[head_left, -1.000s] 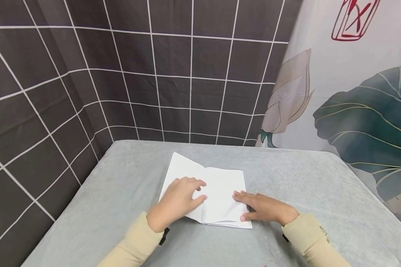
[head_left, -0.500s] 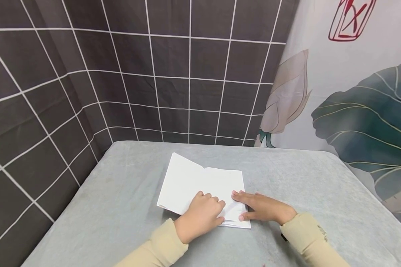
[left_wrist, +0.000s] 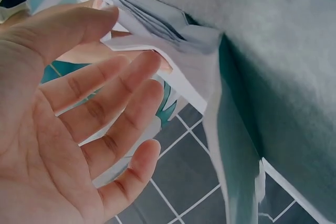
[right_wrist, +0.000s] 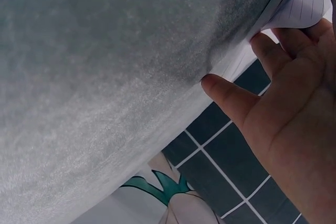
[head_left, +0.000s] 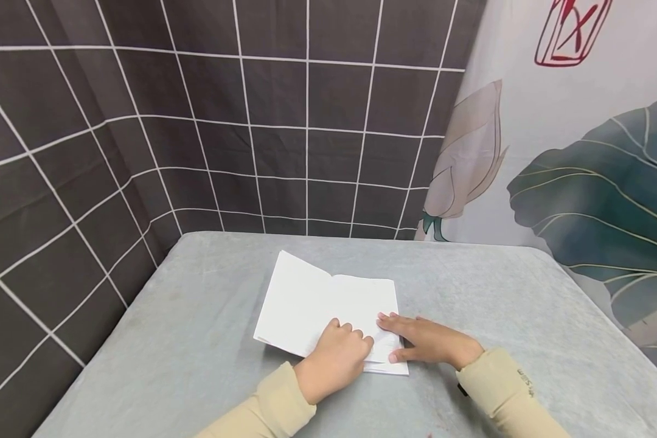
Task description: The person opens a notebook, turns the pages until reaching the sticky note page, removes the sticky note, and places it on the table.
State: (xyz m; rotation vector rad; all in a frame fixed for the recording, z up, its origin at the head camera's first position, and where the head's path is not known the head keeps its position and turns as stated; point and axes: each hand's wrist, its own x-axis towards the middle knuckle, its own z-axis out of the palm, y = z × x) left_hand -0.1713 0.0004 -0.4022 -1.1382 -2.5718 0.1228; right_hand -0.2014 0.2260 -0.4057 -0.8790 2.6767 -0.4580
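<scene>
A white notebook (head_left: 312, 298) lies spread on the grey cloth, its left side raised at the lower left corner. Over its lower middle, near the bottom edge, is my left hand (head_left: 336, 359), knuckles up and fingers bent. In the left wrist view, that hand (left_wrist: 79, 114) has loosely bent fingers and a thumb apart from them, beside fanned page edges (left_wrist: 152, 22). My right hand (head_left: 429, 340) rests on the right page with fingers extended, thumb near the lower right corner. The right wrist view shows the right hand (right_wrist: 294, 103) beside lined pages (right_wrist: 302, 6).
Grey cloth (head_left: 498, 292) covers the table around the notebook. Dark cloth with a white grid (head_left: 274, 146) hangs behind and to the left. A pale curtain with leaf and bud prints (head_left: 597, 182) hangs at the right.
My left hand has moved right and nearer to me, from the left page to the notebook's lower middle, its fingers now more bent. The right hand stays on the right page.
</scene>
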